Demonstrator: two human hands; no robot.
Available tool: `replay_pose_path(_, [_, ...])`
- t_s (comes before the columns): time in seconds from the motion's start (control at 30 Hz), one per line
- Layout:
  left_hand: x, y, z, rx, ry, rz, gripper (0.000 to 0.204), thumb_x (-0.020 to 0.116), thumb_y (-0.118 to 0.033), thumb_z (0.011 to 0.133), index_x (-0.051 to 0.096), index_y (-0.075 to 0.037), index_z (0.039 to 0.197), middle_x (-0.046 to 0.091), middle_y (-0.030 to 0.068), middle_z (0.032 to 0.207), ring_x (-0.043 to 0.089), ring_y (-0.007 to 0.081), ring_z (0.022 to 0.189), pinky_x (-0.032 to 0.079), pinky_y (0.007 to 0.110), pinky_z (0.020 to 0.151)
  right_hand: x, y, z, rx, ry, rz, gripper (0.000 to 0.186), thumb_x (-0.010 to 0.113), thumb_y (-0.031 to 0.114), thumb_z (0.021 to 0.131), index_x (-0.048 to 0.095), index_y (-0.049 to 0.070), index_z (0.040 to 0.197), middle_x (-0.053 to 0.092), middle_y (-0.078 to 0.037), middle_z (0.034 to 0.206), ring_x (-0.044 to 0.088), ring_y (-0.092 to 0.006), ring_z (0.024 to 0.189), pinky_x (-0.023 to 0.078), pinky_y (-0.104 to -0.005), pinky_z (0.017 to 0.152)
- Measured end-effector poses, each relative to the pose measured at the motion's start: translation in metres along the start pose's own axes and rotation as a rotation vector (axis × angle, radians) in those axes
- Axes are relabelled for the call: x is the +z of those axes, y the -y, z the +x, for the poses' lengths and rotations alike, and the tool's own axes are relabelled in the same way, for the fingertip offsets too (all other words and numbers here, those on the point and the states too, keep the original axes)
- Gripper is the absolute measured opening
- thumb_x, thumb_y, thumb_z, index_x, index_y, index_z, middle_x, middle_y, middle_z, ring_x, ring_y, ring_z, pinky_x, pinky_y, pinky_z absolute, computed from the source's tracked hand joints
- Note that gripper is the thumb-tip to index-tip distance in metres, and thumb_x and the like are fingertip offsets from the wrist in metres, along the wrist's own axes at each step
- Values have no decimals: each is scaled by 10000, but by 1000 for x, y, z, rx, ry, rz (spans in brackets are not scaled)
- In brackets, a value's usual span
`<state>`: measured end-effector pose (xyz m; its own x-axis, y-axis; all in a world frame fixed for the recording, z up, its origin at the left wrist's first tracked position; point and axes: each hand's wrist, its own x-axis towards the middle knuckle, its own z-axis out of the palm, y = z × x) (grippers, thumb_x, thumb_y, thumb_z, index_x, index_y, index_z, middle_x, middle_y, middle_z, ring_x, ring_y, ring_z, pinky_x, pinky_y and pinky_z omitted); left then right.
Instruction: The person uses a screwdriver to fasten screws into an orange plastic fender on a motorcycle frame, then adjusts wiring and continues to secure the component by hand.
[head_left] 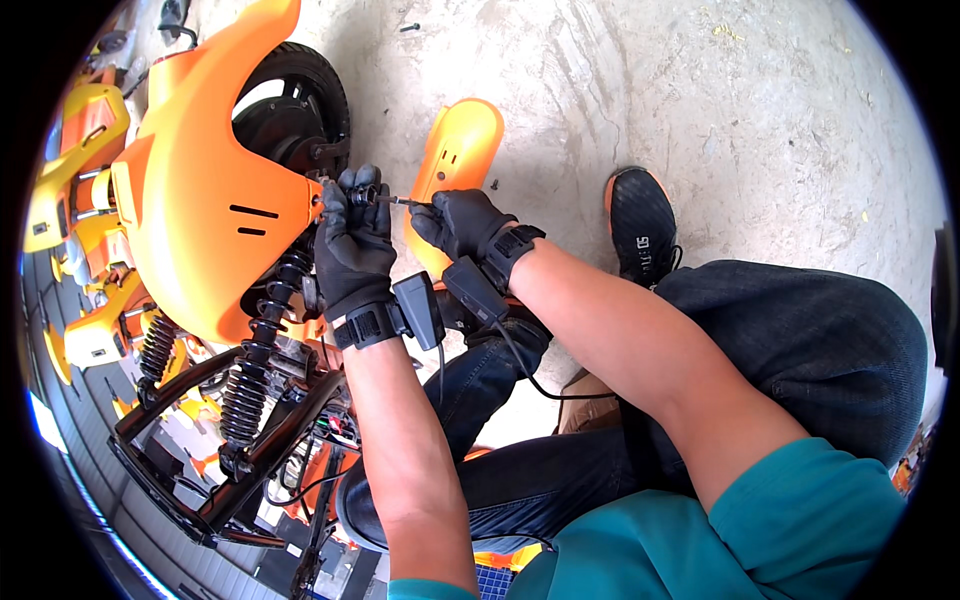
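Note:
My left hand (355,245), in a black glove, is turned palm up with its fingers curled round a small dark round part (366,194), whose kind I cannot make out. It is beside the lower corner of a large orange body panel (190,180) of a vehicle. My gloved right hand (468,222) is closed and pinches a thin metal rod (402,201) that points left to the dark part. Whether the rod touches the part is too small to tell. Under and behind the right hand, an orange fender-shaped piece (460,140) lies on the floor.
A black-tyred wheel (325,85) stands behind the panel. Coil-spring shock absorbers (243,400) and a black tube frame (190,500) are at the lower left. A loose bolt (410,27) lies on the concrete floor (740,130). More orange vehicle parts (95,150) stand at far left.

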<state>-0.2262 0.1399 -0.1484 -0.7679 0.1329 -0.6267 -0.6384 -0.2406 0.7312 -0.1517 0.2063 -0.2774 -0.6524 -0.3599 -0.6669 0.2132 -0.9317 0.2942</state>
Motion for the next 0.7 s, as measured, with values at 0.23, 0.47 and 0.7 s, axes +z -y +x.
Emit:
replay_pose_path(0.23, [-10, 1, 5, 11, 74, -24, 293, 470, -228, 917, 525, -45, 1139, 568, 119, 1173, 499, 263, 1162, 355, 441, 1032, 5, -9, -8, 242, 75, -33, 197, 393, 148, 918, 482, -25, 946, 606, -136, 743, 591, -184, 539, 528, -287, 491])
replay_pose_path(0.47, [-5, 0, 3, -12, -32, -7, 283, 475, -205, 904, 523, -45, 1133, 560, 112, 1171, 499, 248, 1158, 395, 421, 1003, 6, -4, -5, 146, 107, -93, 192, 398, 161, 929, 490, -8, 923, 574, -118, 784, 587, -186, 688, 505, -259, 630])
replay_pose_path(0.7, [-9, -8, 3, 10, 72, -10, 241, 475, -186, 908, 537, -39, 1089, 568, 122, 1157, 543, 272, 1088, 434, 406, 971, 51, 50, -18, -318, -9, -369, 203, 411, 174, 930, 479, -13, 972, 574, -156, 918, 608, -250, 837, 540, -340, 763])
